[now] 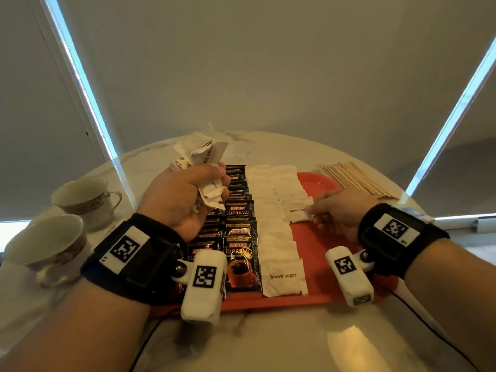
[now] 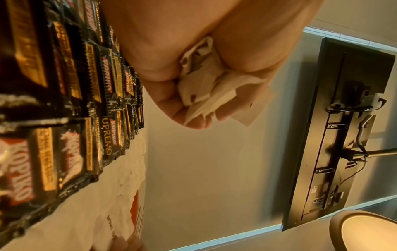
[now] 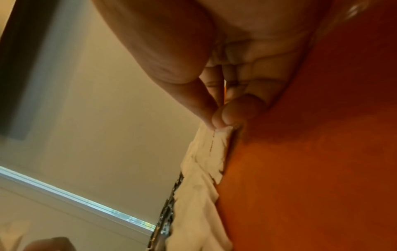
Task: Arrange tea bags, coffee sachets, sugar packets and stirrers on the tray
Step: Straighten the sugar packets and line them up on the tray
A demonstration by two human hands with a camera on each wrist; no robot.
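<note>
A red tray (image 1: 322, 232) lies on the round marble table. On it run two columns of black coffee sachets (image 1: 240, 232) and two overlapping columns of white brown-sugar packets (image 1: 279, 237). My left hand (image 1: 185, 194) hovers above the sachets, gripping a crumpled bunch of sugar packets (image 1: 200, 154), also seen in the fist (image 2: 206, 84). My right hand (image 1: 335, 210) rests on the tray and pinches the edge of one sugar packet (image 1: 299, 212) in the right column; thumb and forefinger meet on the sugar packet's corner (image 3: 221, 134). Wooden stirrers (image 1: 351, 178) lie in a pile beyond the tray.
Two white teacups (image 1: 86, 197) (image 1: 45, 245) stand on the table at the left. Bare red tray floor (image 3: 311, 169) lies right of the sugar columns. A dark cable (image 1: 418, 318) trails over the table near the front right.
</note>
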